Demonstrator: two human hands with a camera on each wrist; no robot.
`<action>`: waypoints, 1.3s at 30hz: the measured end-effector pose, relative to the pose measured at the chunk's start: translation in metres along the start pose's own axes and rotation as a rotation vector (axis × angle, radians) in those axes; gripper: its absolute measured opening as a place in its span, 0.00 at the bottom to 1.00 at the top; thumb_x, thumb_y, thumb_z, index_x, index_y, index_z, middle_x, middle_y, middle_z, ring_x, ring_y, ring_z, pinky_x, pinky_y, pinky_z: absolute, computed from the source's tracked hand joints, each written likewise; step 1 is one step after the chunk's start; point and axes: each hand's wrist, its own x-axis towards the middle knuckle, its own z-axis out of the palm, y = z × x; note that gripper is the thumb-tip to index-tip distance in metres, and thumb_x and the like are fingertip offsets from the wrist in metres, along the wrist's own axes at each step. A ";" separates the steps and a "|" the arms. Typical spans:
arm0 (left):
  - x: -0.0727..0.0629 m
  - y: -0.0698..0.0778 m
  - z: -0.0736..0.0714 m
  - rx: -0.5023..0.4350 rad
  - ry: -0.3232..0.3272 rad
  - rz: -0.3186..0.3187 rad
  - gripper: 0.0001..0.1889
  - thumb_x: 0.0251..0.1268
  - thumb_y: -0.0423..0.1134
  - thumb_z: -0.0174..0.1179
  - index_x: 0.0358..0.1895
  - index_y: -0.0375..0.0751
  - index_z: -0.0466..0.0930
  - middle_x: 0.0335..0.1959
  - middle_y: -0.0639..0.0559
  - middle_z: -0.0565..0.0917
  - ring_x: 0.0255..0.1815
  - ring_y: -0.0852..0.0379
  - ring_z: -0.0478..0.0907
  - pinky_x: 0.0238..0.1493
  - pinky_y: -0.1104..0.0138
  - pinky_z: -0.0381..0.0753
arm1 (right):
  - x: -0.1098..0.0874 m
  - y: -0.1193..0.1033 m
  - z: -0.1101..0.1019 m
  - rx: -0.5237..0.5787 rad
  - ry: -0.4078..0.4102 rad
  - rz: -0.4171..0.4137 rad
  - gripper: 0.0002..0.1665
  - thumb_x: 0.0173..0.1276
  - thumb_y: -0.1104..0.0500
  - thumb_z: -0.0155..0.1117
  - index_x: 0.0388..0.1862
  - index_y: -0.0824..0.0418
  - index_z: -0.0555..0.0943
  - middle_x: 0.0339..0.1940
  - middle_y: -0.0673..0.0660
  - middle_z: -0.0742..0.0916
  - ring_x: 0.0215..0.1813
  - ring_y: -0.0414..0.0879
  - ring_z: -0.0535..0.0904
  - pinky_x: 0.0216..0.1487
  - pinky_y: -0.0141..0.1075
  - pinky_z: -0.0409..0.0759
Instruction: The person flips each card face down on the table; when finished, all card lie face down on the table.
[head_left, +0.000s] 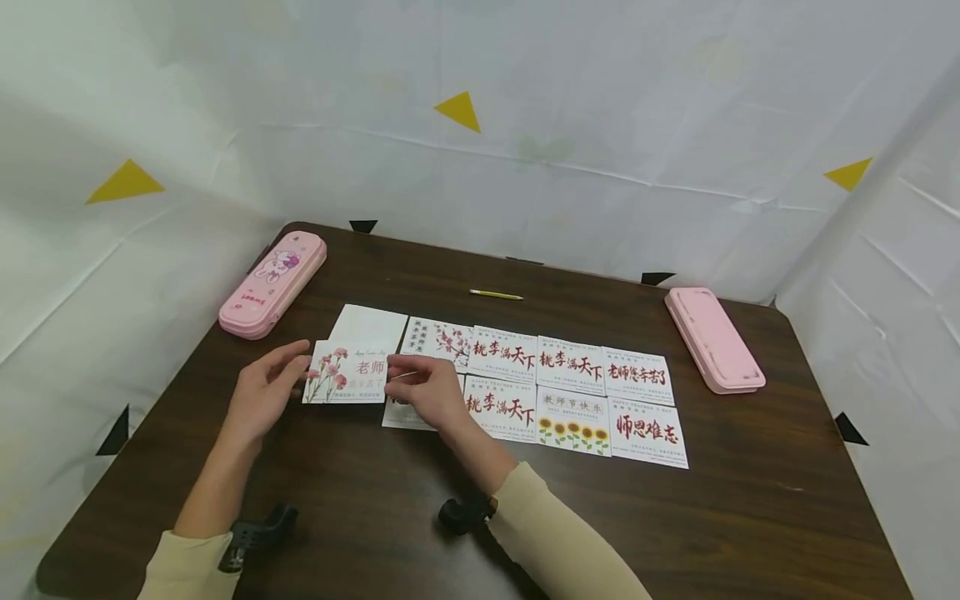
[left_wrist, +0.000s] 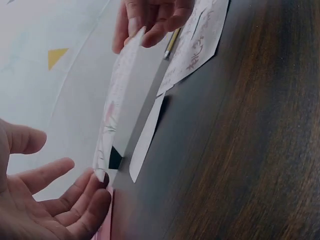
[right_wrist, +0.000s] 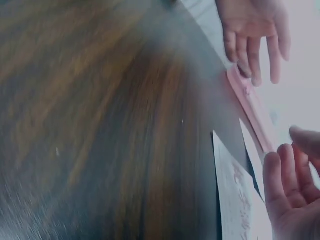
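A white greeting card with pink carnations is held up above the left end of the card rows. My right hand pinches its right edge between thumb and fingers. At the opposite edge is my left hand; in the left wrist view its fingers are spread, and a fingertip touches the card's corner. Behind the held card lies a blank-looking white card. Beside it is a plum-blossom card. Under my right hand, another card is mostly hidden.
Two rows of cards extend rightward, including a sunflower card and red-lettered cards such as the end one. A yellow pencil lies behind them. Pink pencil cases stand at the back left and right of the dark wooden table.
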 end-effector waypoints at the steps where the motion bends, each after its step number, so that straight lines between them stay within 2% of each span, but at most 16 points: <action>1: 0.000 0.000 -0.001 -0.015 0.010 -0.002 0.26 0.77 0.49 0.48 0.69 0.37 0.70 0.59 0.35 0.78 0.50 0.50 0.79 0.43 0.69 0.80 | 0.001 0.000 0.000 -0.034 -0.003 -0.039 0.19 0.58 0.71 0.72 0.50 0.65 0.86 0.37 0.59 0.89 0.37 0.47 0.86 0.31 0.32 0.82; 6: -0.001 0.000 -0.004 -0.037 0.034 -0.001 0.25 0.78 0.47 0.47 0.67 0.34 0.72 0.56 0.35 0.81 0.42 0.60 0.80 0.42 0.73 0.81 | 0.003 -0.001 0.000 -0.179 -0.011 -0.181 0.16 0.61 0.71 0.69 0.49 0.65 0.86 0.38 0.58 0.89 0.36 0.44 0.86 0.30 0.28 0.79; 9: -0.002 -0.002 -0.005 -0.061 0.026 -0.003 0.25 0.78 0.47 0.47 0.67 0.33 0.72 0.56 0.35 0.81 0.41 0.60 0.81 0.42 0.74 0.81 | 0.006 0.005 0.001 -0.214 0.016 -0.210 0.16 0.61 0.71 0.69 0.48 0.63 0.87 0.36 0.55 0.90 0.36 0.38 0.85 0.33 0.30 0.80; 14: -0.002 -0.003 -0.005 -0.119 0.069 -0.005 0.24 0.78 0.48 0.47 0.66 0.34 0.74 0.54 0.38 0.83 0.41 0.64 0.82 0.43 0.76 0.80 | 0.008 0.005 0.002 -0.274 0.106 -0.271 0.10 0.59 0.65 0.73 0.42 0.60 0.90 0.36 0.51 0.89 0.43 0.40 0.83 0.44 0.37 0.82; 17: -0.004 -0.002 -0.003 -0.174 0.103 0.027 0.23 0.78 0.47 0.48 0.64 0.33 0.75 0.52 0.43 0.85 0.43 0.64 0.83 0.45 0.75 0.80 | 0.007 0.005 0.003 -0.294 0.146 -0.277 0.07 0.60 0.61 0.74 0.39 0.57 0.90 0.38 0.49 0.88 0.45 0.40 0.82 0.46 0.37 0.81; 20: -0.007 0.001 0.001 -0.213 0.118 0.078 0.23 0.79 0.47 0.47 0.63 0.31 0.76 0.52 0.45 0.85 0.48 0.61 0.82 0.48 0.73 0.80 | 0.006 0.005 0.004 -0.264 0.176 -0.237 0.07 0.62 0.58 0.73 0.39 0.56 0.90 0.37 0.47 0.89 0.44 0.38 0.82 0.43 0.33 0.80; 23: -0.008 0.006 0.004 -0.194 0.124 0.120 0.25 0.80 0.49 0.44 0.63 0.31 0.75 0.54 0.41 0.82 0.52 0.60 0.80 0.50 0.73 0.79 | 0.006 0.005 0.006 -0.214 0.206 -0.180 0.08 0.63 0.55 0.72 0.40 0.56 0.90 0.34 0.46 0.89 0.38 0.38 0.83 0.39 0.31 0.79; 26: -0.009 0.008 0.007 -0.125 0.131 0.136 0.27 0.80 0.51 0.42 0.64 0.32 0.75 0.57 0.39 0.80 0.53 0.55 0.79 0.50 0.74 0.78 | 0.005 0.005 0.008 -0.162 0.218 -0.122 0.10 0.64 0.54 0.72 0.39 0.57 0.90 0.31 0.47 0.89 0.34 0.41 0.85 0.32 0.30 0.79; 29: -0.009 0.008 0.008 -0.012 0.122 0.143 0.26 0.80 0.51 0.42 0.65 0.35 0.75 0.55 0.38 0.79 0.51 0.48 0.78 0.47 0.75 0.78 | 0.003 0.005 0.010 -0.145 0.228 -0.071 0.09 0.63 0.54 0.72 0.38 0.57 0.90 0.29 0.48 0.89 0.28 0.45 0.86 0.26 0.30 0.79; 33: -0.008 0.006 0.007 0.119 0.100 0.129 0.27 0.79 0.52 0.42 0.67 0.37 0.73 0.51 0.37 0.76 0.49 0.43 0.74 0.46 0.63 0.72 | 0.000 0.004 0.012 -0.056 0.213 0.004 0.07 0.63 0.59 0.71 0.37 0.61 0.89 0.29 0.52 0.89 0.26 0.46 0.85 0.26 0.31 0.82; 36: -0.007 0.005 0.004 0.171 0.056 0.093 0.29 0.79 0.55 0.41 0.69 0.36 0.70 0.55 0.34 0.74 0.54 0.38 0.71 0.51 0.50 0.69 | -0.003 0.003 0.015 0.030 0.176 0.065 0.08 0.62 0.63 0.70 0.39 0.64 0.88 0.31 0.55 0.89 0.29 0.46 0.86 0.29 0.34 0.85; 39: -0.006 0.003 0.003 0.209 -0.006 0.043 0.33 0.78 0.57 0.39 0.71 0.34 0.65 0.61 0.31 0.71 0.62 0.34 0.66 0.59 0.42 0.64 | -0.007 0.003 0.016 0.059 0.134 0.120 0.10 0.63 0.64 0.68 0.43 0.66 0.87 0.33 0.57 0.89 0.33 0.50 0.88 0.30 0.38 0.85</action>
